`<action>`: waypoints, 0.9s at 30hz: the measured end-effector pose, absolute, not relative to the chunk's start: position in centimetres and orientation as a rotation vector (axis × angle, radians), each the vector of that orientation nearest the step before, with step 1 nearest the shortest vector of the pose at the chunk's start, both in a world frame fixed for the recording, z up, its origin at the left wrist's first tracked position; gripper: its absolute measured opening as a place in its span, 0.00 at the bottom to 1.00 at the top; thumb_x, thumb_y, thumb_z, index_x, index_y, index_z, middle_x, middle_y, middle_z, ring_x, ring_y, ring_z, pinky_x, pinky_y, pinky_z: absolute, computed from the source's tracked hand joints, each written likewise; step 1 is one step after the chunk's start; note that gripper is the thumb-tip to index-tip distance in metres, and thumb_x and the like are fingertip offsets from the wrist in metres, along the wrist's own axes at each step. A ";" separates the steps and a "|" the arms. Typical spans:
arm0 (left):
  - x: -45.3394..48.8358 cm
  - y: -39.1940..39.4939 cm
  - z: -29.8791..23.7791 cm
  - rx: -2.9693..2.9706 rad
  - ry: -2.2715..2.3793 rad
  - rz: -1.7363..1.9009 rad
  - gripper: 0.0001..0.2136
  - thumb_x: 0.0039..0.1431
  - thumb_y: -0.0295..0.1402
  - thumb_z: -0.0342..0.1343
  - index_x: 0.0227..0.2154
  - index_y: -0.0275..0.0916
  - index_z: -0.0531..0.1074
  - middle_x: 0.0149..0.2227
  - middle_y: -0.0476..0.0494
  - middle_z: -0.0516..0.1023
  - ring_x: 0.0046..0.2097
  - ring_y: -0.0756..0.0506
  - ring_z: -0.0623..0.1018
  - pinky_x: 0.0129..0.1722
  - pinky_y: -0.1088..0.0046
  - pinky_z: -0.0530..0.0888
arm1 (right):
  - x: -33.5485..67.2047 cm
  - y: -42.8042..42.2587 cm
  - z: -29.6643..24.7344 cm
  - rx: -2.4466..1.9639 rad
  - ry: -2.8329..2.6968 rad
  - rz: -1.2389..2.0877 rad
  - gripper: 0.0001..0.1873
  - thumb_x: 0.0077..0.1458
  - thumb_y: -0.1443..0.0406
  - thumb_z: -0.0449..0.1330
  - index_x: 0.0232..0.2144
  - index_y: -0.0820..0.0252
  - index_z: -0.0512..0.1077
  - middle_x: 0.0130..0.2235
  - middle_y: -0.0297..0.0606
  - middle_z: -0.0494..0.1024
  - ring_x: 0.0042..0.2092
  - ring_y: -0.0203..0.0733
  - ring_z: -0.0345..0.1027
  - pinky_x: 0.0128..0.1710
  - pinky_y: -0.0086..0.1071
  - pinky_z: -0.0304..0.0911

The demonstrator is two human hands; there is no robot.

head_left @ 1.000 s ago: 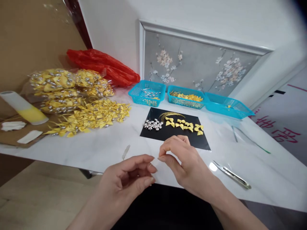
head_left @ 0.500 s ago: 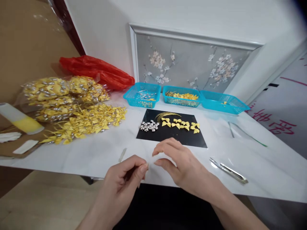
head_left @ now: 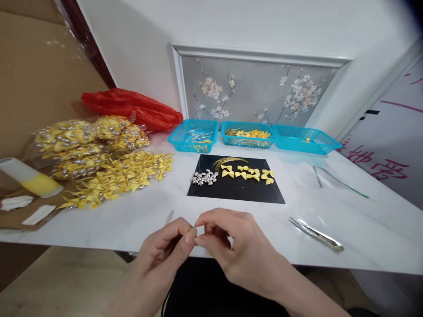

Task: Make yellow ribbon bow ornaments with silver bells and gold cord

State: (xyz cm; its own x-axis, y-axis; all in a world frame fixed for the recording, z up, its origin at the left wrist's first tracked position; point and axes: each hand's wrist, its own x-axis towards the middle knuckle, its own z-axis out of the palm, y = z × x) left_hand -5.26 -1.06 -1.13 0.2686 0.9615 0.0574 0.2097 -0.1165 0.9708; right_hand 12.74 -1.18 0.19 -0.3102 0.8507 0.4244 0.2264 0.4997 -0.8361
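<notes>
My left hand (head_left: 165,251) is closed in a pinch at the table's front edge, thumb against index finger. Whatever sits between those fingertips is too small to make out. My right hand (head_left: 238,246) meets it there, its thumb and index finger curled in at the left fingertips around something hidden. Just beyond both hands lies a black mat (head_left: 231,193). On it are a pile of silver beads (head_left: 205,177), a bundle of thin gold wires (head_left: 228,161) and several yellow folded ribbon pieces (head_left: 254,173).
Tweezers (head_left: 317,234) lie at the right, beyond them a green wire (head_left: 346,185). Three blue baskets (head_left: 247,140) line the wall. Yellow ribbon flowers (head_left: 122,176) heap at the left beside bagged ones (head_left: 76,145), a red plastic bag (head_left: 128,108) and a white-and-yellow tube (head_left: 31,177).
My right hand has moved left and down, its thumb and index finger closing in until they meet my left fingertips. My left hand has shifted slightly left. The view has tilted a little.
</notes>
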 end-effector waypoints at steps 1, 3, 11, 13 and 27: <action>-5.3 -1.2 -1.1 1.530 1.111 0.953 0.17 0.65 0.45 0.52 0.23 0.42 0.65 0.26 0.54 0.60 0.31 0.47 0.60 0.31 0.72 0.60 | 12.7 -1.2 0.1 -0.898 -1.811 0.787 0.03 0.60 0.71 0.60 0.34 0.61 0.74 0.27 0.30 0.70 0.27 0.31 0.62 0.27 0.24 0.57; -5.3 -1.4 -1.1 1.479 1.091 0.951 0.17 0.65 0.45 0.52 0.23 0.42 0.64 0.26 0.54 0.57 0.31 0.47 0.58 0.30 0.72 0.59 | 12.9 -1.2 0.0 -0.884 -1.822 0.716 0.07 0.60 0.73 0.59 0.31 0.62 0.74 0.28 0.32 0.72 0.28 0.31 0.63 0.28 0.24 0.58; -5.6 -1.6 -1.0 1.441 1.116 0.957 0.18 0.64 0.46 0.53 0.22 0.43 0.63 0.25 0.54 0.56 0.29 0.47 0.56 0.28 0.72 0.58 | 14.2 -1.4 -1.0 -1.067 -1.868 0.688 0.07 0.60 0.74 0.57 0.34 0.58 0.73 0.38 0.36 0.75 0.34 0.34 0.68 0.32 0.27 0.62; -5.7 -1.6 -0.9 1.528 1.156 0.935 0.17 0.65 0.46 0.52 0.23 0.43 0.64 0.25 0.54 0.57 0.29 0.47 0.58 0.28 0.72 0.58 | 13.9 -1.8 -0.7 -1.071 -1.824 0.765 0.08 0.60 0.70 0.59 0.42 0.56 0.72 0.51 0.39 0.73 0.38 0.34 0.70 0.35 0.27 0.65; -4.9 -2.6 -0.7 1.296 1.061 0.915 0.18 0.65 0.44 0.53 0.22 0.42 0.64 0.24 0.53 0.59 0.29 0.48 0.59 0.28 0.72 0.60 | 12.4 -2.1 -0.3 -0.852 -1.748 0.777 0.09 0.60 0.75 0.57 0.30 0.61 0.75 0.32 0.35 0.73 0.32 0.33 0.68 0.32 0.25 0.64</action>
